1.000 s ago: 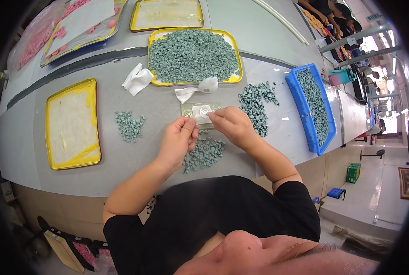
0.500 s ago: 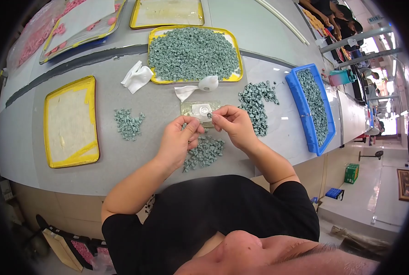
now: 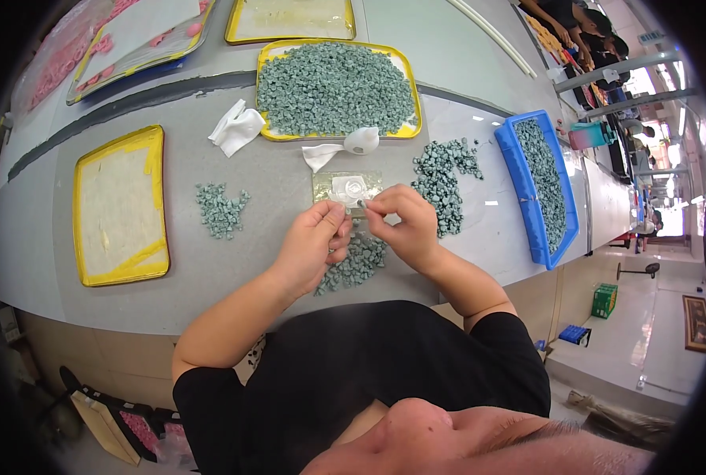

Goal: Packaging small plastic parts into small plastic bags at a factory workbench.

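My left hand [image 3: 312,244] is closed in a pinch, thumb against forefinger; whatever sits between them is too small to make out. Facing it, my right hand [image 3: 408,226] pinches a small dark piece [image 3: 361,203] between thumb and fingertip. Both hands hover at the near edge of a flat greenish block [image 3: 322,184] with a white square [image 3: 342,186] on it. Below my hands lies a pile of small grey-green pieces [image 3: 361,261]. A white squeeze bulb [image 3: 362,140] and a folded white cloth [image 3: 319,156] rest just beyond the block.
More grey-green pieces fill a yellow-rimmed tray [image 3: 418,103] and a blue bin [image 3: 536,233]. Loose heaps lie left [image 3: 221,210] and right [image 3: 445,186]. Another yellow-rimmed tray [image 3: 121,214] stands at left, near a white cloth [image 3: 235,128]. Pink items [image 3: 103,43] sit far left.
My right hand has shifted very slightly, and the small piece in its pinch now shows less. The rest looks the same apart from a slight shift of the whole view.
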`<action>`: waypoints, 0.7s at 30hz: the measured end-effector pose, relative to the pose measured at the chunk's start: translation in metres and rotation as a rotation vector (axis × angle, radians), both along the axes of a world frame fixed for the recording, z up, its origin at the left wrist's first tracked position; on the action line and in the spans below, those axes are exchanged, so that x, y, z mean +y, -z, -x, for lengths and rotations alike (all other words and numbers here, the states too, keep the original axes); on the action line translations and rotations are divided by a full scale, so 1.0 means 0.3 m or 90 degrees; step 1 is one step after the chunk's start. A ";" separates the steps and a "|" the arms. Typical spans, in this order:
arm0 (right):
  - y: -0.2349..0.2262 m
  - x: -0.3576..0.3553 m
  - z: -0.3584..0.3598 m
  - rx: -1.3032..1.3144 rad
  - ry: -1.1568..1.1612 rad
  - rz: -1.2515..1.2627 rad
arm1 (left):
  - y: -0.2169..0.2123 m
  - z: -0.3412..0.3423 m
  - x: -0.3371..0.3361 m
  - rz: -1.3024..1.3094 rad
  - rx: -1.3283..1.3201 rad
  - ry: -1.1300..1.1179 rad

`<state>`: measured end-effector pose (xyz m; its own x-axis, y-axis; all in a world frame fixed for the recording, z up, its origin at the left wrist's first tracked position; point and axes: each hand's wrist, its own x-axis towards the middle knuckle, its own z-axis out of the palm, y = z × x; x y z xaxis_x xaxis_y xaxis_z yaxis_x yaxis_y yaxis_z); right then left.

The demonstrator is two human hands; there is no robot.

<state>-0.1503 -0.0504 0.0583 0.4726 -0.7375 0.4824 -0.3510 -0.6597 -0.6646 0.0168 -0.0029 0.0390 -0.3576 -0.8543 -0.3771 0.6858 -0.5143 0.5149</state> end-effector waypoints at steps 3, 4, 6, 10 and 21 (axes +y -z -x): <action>0.014 -0.005 0.006 0.017 -0.055 0.160 | -0.001 0.002 -0.004 -0.008 0.009 0.010; 0.016 -0.008 0.008 0.017 -0.054 0.159 | 0.000 0.003 -0.003 -0.009 0.009 0.010; 0.019 -0.011 0.012 0.058 -0.088 0.210 | 0.001 0.005 -0.002 -0.007 0.007 0.004; 0.025 -0.012 0.010 0.062 -0.102 0.228 | -0.002 0.002 -0.003 -0.018 0.006 0.016; 0.059 0.007 -0.020 -0.051 -0.072 0.180 | -0.004 0.019 0.033 0.108 -0.159 -0.088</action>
<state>-0.1443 -0.0483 0.0405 0.4962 -0.5139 0.6998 -0.2180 -0.8540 -0.4725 0.0112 0.0071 0.0401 -0.1488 -0.9461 -0.2875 0.5843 -0.3187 0.7463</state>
